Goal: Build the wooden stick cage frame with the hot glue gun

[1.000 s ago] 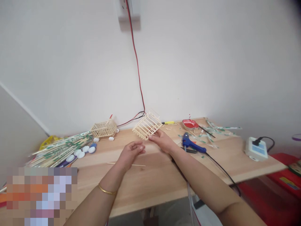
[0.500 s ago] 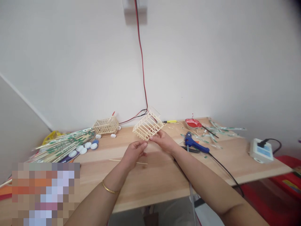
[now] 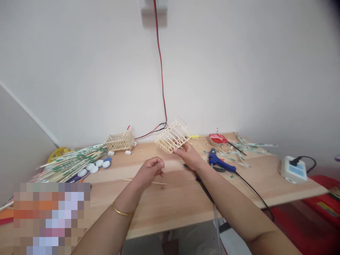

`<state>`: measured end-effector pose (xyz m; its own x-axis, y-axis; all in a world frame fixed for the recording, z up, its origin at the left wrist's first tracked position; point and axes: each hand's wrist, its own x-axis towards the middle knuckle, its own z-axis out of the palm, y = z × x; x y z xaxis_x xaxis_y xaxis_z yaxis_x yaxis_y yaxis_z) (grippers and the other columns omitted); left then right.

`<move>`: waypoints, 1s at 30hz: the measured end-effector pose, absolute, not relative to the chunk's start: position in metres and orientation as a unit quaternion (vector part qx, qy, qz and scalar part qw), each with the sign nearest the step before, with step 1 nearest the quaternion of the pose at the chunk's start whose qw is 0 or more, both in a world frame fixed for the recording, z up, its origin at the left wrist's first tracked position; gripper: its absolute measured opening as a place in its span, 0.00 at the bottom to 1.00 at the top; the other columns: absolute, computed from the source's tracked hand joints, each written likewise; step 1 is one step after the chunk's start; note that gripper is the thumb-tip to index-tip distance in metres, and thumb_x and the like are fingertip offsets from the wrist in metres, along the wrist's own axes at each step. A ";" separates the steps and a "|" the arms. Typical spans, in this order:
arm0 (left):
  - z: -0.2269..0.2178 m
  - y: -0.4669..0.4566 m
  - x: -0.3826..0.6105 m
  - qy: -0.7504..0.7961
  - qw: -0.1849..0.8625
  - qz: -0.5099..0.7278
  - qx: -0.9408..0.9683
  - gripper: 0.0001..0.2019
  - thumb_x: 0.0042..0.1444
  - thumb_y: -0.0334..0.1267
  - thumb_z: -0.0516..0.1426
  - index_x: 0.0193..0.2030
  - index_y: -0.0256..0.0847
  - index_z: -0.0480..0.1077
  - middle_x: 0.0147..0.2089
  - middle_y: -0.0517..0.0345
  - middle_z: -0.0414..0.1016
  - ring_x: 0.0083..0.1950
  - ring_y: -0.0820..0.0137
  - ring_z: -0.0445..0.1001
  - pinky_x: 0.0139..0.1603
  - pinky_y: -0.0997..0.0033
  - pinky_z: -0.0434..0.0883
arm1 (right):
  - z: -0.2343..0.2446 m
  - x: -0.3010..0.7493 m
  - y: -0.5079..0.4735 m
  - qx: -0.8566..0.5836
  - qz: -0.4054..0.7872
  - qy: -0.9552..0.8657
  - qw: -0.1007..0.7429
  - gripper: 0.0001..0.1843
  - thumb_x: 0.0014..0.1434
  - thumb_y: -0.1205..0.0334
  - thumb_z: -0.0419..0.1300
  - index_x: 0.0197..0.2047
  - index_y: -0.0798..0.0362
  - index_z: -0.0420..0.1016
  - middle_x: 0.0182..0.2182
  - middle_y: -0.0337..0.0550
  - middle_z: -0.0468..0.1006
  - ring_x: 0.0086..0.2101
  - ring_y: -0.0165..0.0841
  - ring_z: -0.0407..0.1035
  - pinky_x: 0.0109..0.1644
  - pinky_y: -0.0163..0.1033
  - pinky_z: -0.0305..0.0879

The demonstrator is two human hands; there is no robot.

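My right hand point(image 3: 187, 156) grips a small openwork frame of thin wooden sticks point(image 3: 172, 136) by its lower right side, tilted above the table. My left hand point(image 3: 152, 168) is apart from the frame, lower and to its left, with thumb and fingers pinched together. Whatever it may hold is too small to make out. Under my left wrist a thin wooden stick point(image 3: 159, 183) lies on the table. A second stick-built cart point(image 3: 120, 141) with white cap wheels stands at the back left. To the right lies a blue hot glue gun point(image 3: 221, 163).
Wrapped chopsticks point(image 3: 77, 161) and white bottle caps point(image 3: 94, 170) lie at the left. At the back right are a red-stained dish point(image 3: 218, 139), a yellow-handled tool point(image 3: 195, 136) and torn wrappers point(image 3: 255, 145). A white power strip point(image 3: 294, 170) sits near the right edge. The glue gun's cord point(image 3: 255, 193) hangs over the front.
My right hand has moved the stick frame slightly right and up. My left hand has come away from the frame, leftward, with its fingers still pinched.
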<state>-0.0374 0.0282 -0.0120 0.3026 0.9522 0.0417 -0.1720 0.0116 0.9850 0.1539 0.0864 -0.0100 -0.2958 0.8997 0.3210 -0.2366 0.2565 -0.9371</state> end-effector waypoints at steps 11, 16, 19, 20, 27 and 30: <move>0.016 0.027 -0.073 0.226 0.632 0.531 0.517 0.15 0.49 0.43 0.62 0.23 0.37 0.62 0.17 0.70 0.51 0.18 0.81 0.53 0.31 0.71 0.66 | -0.011 0.171 0.103 -0.307 0.511 -0.546 0.589 0.26 0.49 0.55 0.66 0.51 0.48 0.68 0.53 0.46 0.71 0.51 0.38 0.67 0.56 0.47 0.61; 0.023 0.037 -0.091 0.216 0.618 0.621 0.430 0.21 0.53 0.44 0.58 0.19 0.38 0.52 0.17 0.68 0.50 0.19 0.79 0.55 0.32 0.71 0.67 | -0.006 0.172 0.101 -0.302 0.522 -0.525 0.601 0.22 0.49 0.54 0.65 0.48 0.48 0.70 0.49 0.44 0.74 0.48 0.36 0.68 0.54 0.45 0.63; 0.017 0.045 -0.095 0.264 0.576 0.662 0.401 0.24 0.54 0.45 0.58 0.16 0.39 0.49 0.15 0.67 0.51 0.20 0.78 0.57 0.36 0.70 0.68 | -0.002 0.173 0.099 -0.289 0.561 -0.493 0.599 0.20 0.49 0.54 0.65 0.46 0.46 0.71 0.47 0.41 0.74 0.45 0.33 0.69 0.53 0.43 0.64; 0.014 0.047 -0.095 0.286 0.556 0.671 0.398 0.25 0.53 0.45 0.58 0.16 0.39 0.49 0.14 0.68 0.50 0.20 0.78 0.57 0.37 0.70 0.69 | 0.000 0.174 0.098 -0.281 0.573 -0.488 0.595 0.19 0.49 0.54 0.65 0.45 0.46 0.71 0.46 0.40 0.74 0.44 0.33 0.69 0.53 0.43 0.64; -0.001 0.048 -0.075 0.416 0.471 0.625 0.463 0.15 0.53 0.49 0.57 0.26 0.38 0.68 0.12 0.72 0.51 0.15 0.79 0.55 0.29 0.72 0.66 | 0.000 0.178 0.096 -0.239 0.620 -0.508 0.548 0.20 0.51 0.47 0.61 0.45 0.46 0.72 0.47 0.42 0.75 0.44 0.36 0.70 0.54 0.46 0.64; -0.007 0.046 -0.068 0.421 0.472 0.566 0.529 0.18 0.53 0.47 0.57 0.45 0.36 0.71 0.14 0.70 0.58 0.17 0.77 0.62 0.28 0.72 0.66 | -0.002 0.179 0.095 -0.240 0.625 -0.522 0.529 0.24 0.52 0.42 0.58 0.47 0.46 0.70 0.49 0.43 0.73 0.45 0.37 0.70 0.54 0.48 0.63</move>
<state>-0.0683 0.0462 -0.0069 0.0053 0.9794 0.2018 -0.0893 -0.2005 0.9756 0.1792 0.0947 -0.0015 -0.3256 0.9115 0.2513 -0.4094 0.1037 -0.9064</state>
